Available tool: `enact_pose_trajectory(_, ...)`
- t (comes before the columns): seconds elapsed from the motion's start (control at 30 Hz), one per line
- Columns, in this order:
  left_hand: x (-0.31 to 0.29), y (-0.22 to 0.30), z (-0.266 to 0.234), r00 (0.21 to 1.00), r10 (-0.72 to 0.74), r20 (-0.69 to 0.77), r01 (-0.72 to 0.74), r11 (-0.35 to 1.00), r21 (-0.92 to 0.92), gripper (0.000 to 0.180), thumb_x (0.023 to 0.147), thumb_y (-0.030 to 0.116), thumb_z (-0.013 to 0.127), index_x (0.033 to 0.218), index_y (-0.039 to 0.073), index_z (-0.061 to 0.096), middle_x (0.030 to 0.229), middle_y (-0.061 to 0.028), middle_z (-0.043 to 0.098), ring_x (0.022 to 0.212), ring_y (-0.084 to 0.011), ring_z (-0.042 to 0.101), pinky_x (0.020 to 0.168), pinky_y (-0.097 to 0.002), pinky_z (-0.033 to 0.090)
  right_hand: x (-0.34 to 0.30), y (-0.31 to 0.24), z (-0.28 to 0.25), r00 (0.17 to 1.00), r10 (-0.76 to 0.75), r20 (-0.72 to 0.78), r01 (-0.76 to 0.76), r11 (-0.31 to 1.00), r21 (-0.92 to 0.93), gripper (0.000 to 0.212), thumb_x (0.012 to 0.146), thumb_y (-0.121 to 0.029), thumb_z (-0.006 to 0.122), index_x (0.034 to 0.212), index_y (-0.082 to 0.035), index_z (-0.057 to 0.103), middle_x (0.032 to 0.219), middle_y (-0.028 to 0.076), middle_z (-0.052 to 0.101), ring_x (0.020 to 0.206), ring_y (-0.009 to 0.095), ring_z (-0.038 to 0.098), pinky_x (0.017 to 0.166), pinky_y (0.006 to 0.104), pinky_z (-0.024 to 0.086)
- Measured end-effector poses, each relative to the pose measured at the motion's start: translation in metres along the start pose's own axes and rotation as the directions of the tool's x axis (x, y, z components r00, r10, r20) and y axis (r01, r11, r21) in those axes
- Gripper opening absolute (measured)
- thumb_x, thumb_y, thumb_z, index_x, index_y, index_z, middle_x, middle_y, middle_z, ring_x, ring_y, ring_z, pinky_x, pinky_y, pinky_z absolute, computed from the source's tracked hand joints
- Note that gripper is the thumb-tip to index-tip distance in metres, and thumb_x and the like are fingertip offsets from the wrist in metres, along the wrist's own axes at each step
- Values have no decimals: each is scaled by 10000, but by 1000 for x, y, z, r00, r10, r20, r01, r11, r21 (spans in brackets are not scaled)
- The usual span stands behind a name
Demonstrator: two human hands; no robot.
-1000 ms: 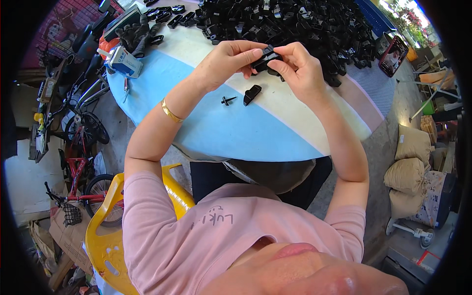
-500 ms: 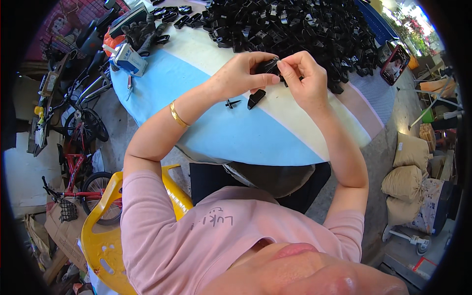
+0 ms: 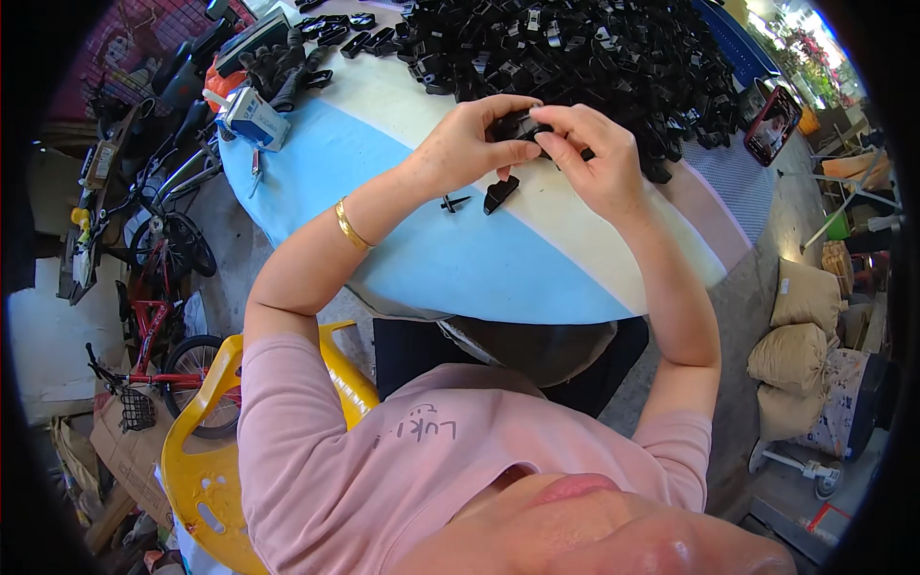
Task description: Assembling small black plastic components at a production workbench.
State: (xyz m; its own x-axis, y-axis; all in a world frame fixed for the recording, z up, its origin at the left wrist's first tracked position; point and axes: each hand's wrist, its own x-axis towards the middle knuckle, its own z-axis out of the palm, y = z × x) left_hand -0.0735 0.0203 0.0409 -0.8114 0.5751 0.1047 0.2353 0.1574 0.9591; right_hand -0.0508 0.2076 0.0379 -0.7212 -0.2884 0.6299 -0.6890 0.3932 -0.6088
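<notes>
My left hand (image 3: 471, 142) is closed around a small black plastic part (image 3: 516, 127) at the near edge of the heap. From the other side my right hand (image 3: 596, 158) pinches the same part between thumb and fingers; the part's exact shape is mostly hidden. Just below my hands, on the cloth, lies a loose black plastic piece (image 3: 500, 195). To its left rests a thin black pin-like piece (image 3: 454, 203). Behind my hands spreads a big heap of small black plastic parts (image 3: 565, 53), some with shiny metal bits.
A striped cloth (image 3: 450, 268) covers the round table. At its left are a blue-and-white box (image 3: 254, 119), a small tool (image 3: 256, 165) and dark gloves (image 3: 278, 72). A phone (image 3: 772, 126) leans at the right. A yellow chair (image 3: 196, 460) and bicycle (image 3: 149, 331) stand left.
My right fingers have shifted a little, the forefinger now reaching over the black part. My left hand stays nearly in place, and the loose pieces on the cloth have not moved.
</notes>
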Motion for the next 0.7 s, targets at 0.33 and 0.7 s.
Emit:
enact_pose_trajectory(0.33, -7, 4, 3, 996, 32, -88, -31, 999, 10, 430, 826, 139, 662, 1184, -49, 515, 718, -48, 626, 571, -72, 589, 554, -208, 486, -5, -1, -1, 997, 55, -51, -58, 997, -53, 248, 785, -7, 665, 1027, -6, 611, 819, 45, 639, 625, 88, 569, 578, 205, 479)
enact_pose_trajectory(0.7, -8, 6, 9, 992, 127, 2, -127, 992, 5, 273, 840, 29, 594, 1110, 1, 568, 815, -38, 629, 687, -81, 596, 603, -222, 495, 5, 19, -22, 977, 187, 105, -213, 911, 354, 185, 885, -114, 579, 1031, -17, 638, 855, 52, 638, 728, 98, 584, 643, 215, 480)
